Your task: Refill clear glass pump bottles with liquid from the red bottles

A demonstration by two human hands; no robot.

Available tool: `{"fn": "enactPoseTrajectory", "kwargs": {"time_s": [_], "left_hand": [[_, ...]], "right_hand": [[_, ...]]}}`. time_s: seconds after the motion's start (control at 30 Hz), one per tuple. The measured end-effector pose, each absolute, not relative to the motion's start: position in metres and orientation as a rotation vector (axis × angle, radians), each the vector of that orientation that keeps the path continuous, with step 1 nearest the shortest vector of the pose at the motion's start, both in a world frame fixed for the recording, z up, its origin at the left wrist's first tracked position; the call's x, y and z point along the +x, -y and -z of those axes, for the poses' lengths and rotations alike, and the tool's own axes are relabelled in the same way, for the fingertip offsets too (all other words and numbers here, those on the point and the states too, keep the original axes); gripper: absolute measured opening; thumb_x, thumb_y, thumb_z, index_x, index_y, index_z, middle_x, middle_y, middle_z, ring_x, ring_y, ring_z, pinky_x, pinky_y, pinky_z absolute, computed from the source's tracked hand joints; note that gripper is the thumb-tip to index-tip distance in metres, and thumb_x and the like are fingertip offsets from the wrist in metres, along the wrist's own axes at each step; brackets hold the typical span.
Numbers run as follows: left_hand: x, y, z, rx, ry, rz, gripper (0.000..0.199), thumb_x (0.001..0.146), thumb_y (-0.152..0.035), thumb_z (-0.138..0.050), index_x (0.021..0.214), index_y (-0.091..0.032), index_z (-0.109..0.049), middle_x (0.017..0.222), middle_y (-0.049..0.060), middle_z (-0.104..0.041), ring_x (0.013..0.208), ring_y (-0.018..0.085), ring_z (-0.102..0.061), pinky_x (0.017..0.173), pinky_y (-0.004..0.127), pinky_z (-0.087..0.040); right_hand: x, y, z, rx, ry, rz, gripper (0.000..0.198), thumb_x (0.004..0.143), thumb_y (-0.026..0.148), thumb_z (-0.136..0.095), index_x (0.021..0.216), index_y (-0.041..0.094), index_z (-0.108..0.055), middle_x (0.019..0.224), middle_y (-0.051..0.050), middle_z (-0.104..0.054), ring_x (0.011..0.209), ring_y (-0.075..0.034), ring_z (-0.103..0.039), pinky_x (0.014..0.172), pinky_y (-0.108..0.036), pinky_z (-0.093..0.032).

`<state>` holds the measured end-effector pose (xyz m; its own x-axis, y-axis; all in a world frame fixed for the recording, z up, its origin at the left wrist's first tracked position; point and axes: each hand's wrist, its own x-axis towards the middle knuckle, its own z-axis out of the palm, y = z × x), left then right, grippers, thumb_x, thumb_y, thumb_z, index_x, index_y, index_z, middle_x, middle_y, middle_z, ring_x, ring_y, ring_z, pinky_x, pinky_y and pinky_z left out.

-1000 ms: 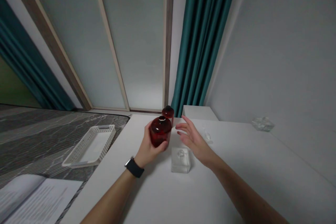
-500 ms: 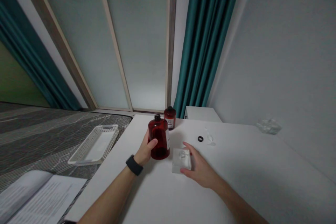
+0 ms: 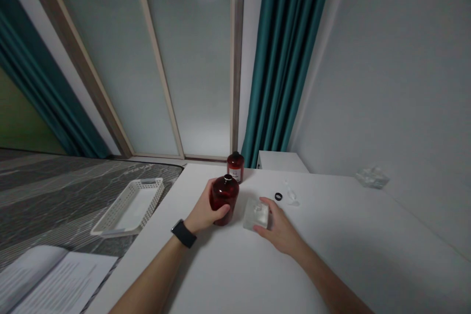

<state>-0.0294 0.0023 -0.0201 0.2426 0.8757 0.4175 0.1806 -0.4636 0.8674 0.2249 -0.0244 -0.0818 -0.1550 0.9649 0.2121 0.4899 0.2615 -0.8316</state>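
My left hand (image 3: 206, 210), with a black watch at the wrist, is wrapped round a large dark-red bottle (image 3: 225, 195). The bottle's uncapped neck tips toward me. My right hand (image 3: 278, 225) grips a square clear glass bottle (image 3: 256, 215) from its right side, fingers and thumb on opposite edges. The glass bottle looks slightly tilted; whether it touches the table I cannot tell. A smaller red bottle with a dark cap and white label (image 3: 235, 167) stands behind the large one. Beyond my right hand lie a black ring (image 3: 278, 196) and a clear plastic piece (image 3: 292, 195).
The white table (image 3: 235, 274) spans the front. To the left, a white perforated basket (image 3: 128, 206) and an open book (image 3: 62, 279) rest on a dark grey patterned surface. A clear, faceted object (image 3: 372, 177) sits at the table's far right edge. A white cabinet (image 3: 281, 162) stands behind.
My left hand has tipped the large bottle toward me, and its label has turned out of sight. The glass bottle in my right hand has shifted slightly and tilted.
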Motion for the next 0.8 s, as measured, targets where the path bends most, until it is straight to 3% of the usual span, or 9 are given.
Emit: {"fn": "enactPoseTrajectory", "kwargs": {"time_s": [0.13,0.23,0.37,0.57,0.8], "left_hand": [[-0.028,-0.002,0.022,1.845,-1.073,-1.224,0.071,0.067,-0.031,-0.078,0.124,-0.018,-0.037,0.118,0.011,-0.060,0.111,0.031,-0.060,0.100,0.050,-0.046],[-0.025,-0.002,0.026,1.852,-1.104,-1.225,0.082,0.065,-0.024,-0.079,0.132,-0.018,-0.033,0.129,0.012,-0.054,0.119,0.031,-0.057,0.106,0.051,-0.043],[-0.020,-0.003,0.033,1.876,-1.085,-1.233,0.091,0.067,-0.024,-0.079,0.142,-0.019,-0.028,0.138,0.014,-0.046,0.126,0.033,-0.052,0.112,0.054,-0.036],[-0.019,0.000,0.036,1.919,-1.070,-1.155,0.082,0.079,-0.027,-0.070,0.145,-0.019,-0.023,0.139,0.015,-0.047,0.126,0.031,-0.053,0.113,0.054,-0.036],[-0.022,0.001,0.033,2.016,-0.948,-1.088,0.080,0.084,-0.032,-0.064,0.147,-0.015,-0.019,0.145,0.019,-0.041,0.130,0.035,-0.047,0.114,0.055,-0.032]], "right_hand": [[0.229,0.026,0.074,-1.250,1.797,-0.860,0.069,0.071,0.026,-0.075,0.133,0.025,-0.046,0.134,-0.010,-0.054,0.127,-0.029,-0.050,0.110,-0.051,-0.037],[0.233,0.024,0.069,-1.184,1.774,-0.966,0.073,0.071,0.025,-0.076,0.137,0.024,-0.044,0.136,-0.011,-0.052,0.128,-0.029,-0.050,0.110,-0.049,-0.037],[0.240,0.020,0.068,-1.165,1.708,-1.128,0.087,0.070,0.023,-0.077,0.145,0.024,-0.033,0.139,-0.013,-0.051,0.126,-0.028,-0.053,0.108,-0.048,-0.040],[0.243,0.019,0.069,-1.179,1.756,-1.074,0.075,0.071,0.023,-0.077,0.138,0.026,-0.043,0.143,-0.011,-0.050,0.129,-0.029,-0.051,0.109,-0.051,-0.039],[0.240,0.019,0.074,-1.187,1.749,-1.035,0.072,0.072,0.021,-0.076,0.136,0.024,-0.043,0.136,-0.010,-0.054,0.124,-0.027,-0.054,0.107,-0.047,-0.041]]}}
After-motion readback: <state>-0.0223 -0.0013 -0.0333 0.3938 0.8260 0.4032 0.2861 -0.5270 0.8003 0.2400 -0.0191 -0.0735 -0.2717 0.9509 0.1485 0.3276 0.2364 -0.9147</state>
